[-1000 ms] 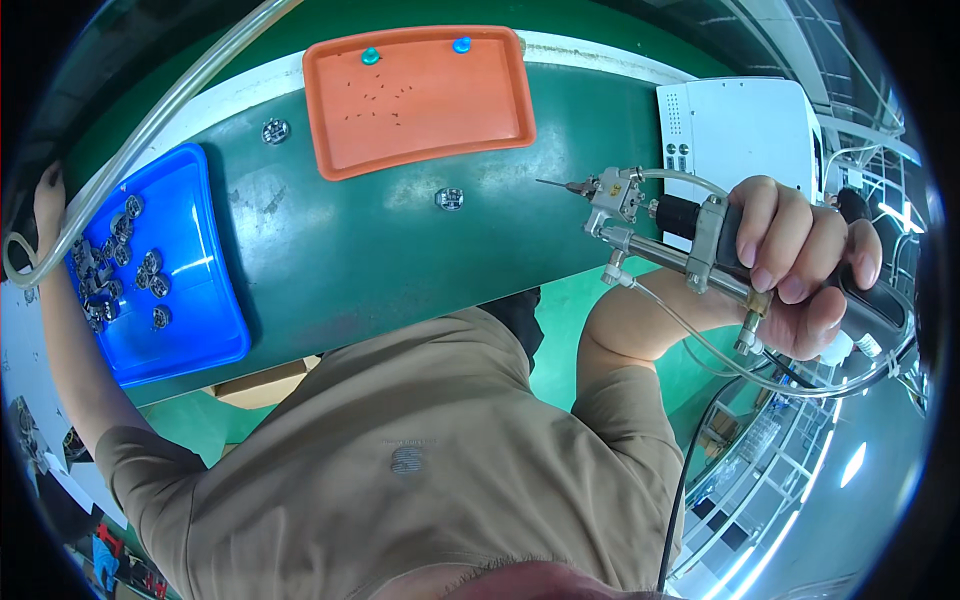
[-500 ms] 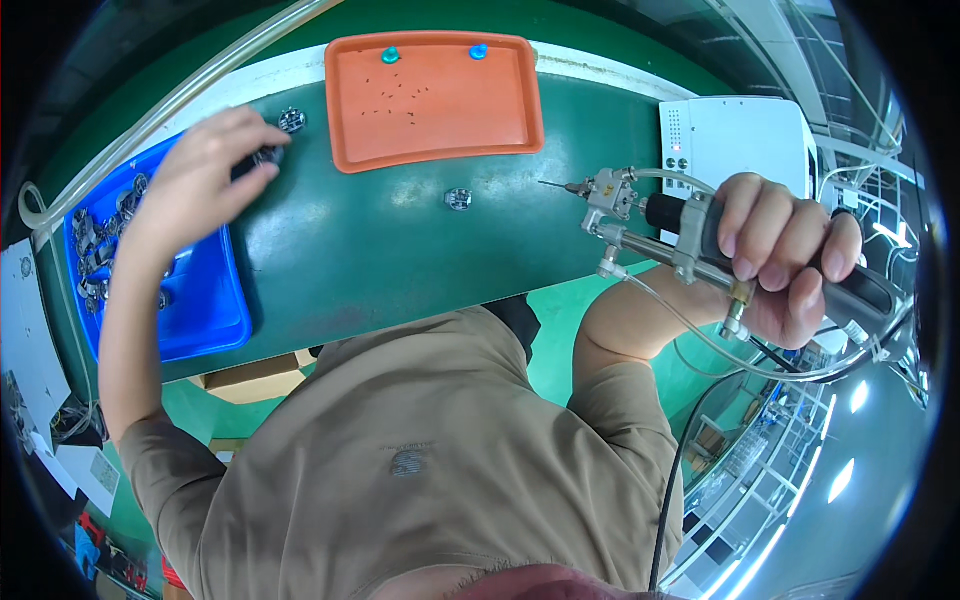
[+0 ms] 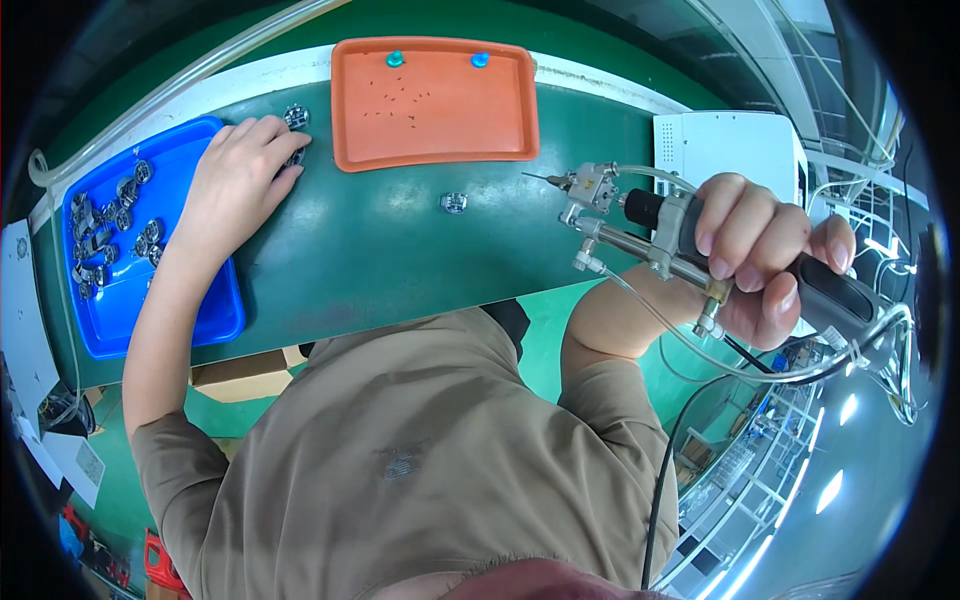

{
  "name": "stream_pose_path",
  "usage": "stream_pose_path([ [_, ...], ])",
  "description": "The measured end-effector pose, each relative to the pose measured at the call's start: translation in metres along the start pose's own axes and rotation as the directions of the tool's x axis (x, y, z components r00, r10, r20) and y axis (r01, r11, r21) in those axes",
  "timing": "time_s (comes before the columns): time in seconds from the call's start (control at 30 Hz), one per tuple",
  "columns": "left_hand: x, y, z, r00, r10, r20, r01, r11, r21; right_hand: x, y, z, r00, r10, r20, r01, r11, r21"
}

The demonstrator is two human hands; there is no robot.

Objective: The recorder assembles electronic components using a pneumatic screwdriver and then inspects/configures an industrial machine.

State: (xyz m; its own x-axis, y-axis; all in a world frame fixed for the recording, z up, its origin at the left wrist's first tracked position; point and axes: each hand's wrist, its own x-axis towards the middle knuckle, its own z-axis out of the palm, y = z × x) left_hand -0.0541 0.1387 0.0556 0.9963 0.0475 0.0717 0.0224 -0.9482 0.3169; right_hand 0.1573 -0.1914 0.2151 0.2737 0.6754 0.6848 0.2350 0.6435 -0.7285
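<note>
My left hand (image 3: 238, 180) is down on the bench beside the blue tray. Its thumb and fingertips close on a small round metal part (image 3: 296, 157), mostly hidden by the fingers. Just beyond them lies a similar round part (image 3: 296, 117). Another small silver part (image 3: 454, 203) rests alone near the middle of the bench. My right hand (image 3: 765, 255) is wrapped around the black grip of a needle-tipped dispensing gun (image 3: 595, 188). The gun is held up over the right side, its thin needle directed left, with hoses attached.
Several round metal parts lie in the blue tray (image 3: 215, 325) at left. An orange tray (image 3: 435, 140) at the back holds tiny dark pieces, a green knob-shaped piece (image 3: 395, 59) and a blue one (image 3: 480, 60). A white box-shaped device (image 3: 730, 145) stands at right. A clear tube arches over the far left.
My left hand has moved right and come down from above the blue tray to the bench with the round part. The dispensing gun in my right hand has shifted slightly left.
</note>
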Motion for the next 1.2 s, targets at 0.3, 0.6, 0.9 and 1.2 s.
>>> stream_pose_path([
  [0.3, -0.002, 0.031, -0.030, 0.998, 0.011, -0.057, -0.015, 0.997, -0.078, -0.012, -0.006, 0.017, 0.980, -0.080, -0.180, 0.093, 0.994, 0.063],
  [0.6, 0.033, 0.192, 0.007, 0.941, 0.147, -0.305, -0.321, 0.673, -0.666, -0.002, -0.001, 0.070, 0.799, 0.083, -0.596, -0.269, 0.936, -0.229],
  [0.9, 0.050, 0.204, 0.057, 0.923, 0.249, -0.292, -0.383, 0.657, -0.649, -0.102, -0.042, 0.095, 0.842, 0.016, -0.539, -0.352, 0.774, -0.527],
  [1.2, 0.003, 0.210, 0.053, 0.927, 0.093, -0.363, -0.295, 0.777, -0.556, -0.346, -0.223, 0.107, 0.612, 0.187, -0.769, -0.685, 0.611, -0.396],
])
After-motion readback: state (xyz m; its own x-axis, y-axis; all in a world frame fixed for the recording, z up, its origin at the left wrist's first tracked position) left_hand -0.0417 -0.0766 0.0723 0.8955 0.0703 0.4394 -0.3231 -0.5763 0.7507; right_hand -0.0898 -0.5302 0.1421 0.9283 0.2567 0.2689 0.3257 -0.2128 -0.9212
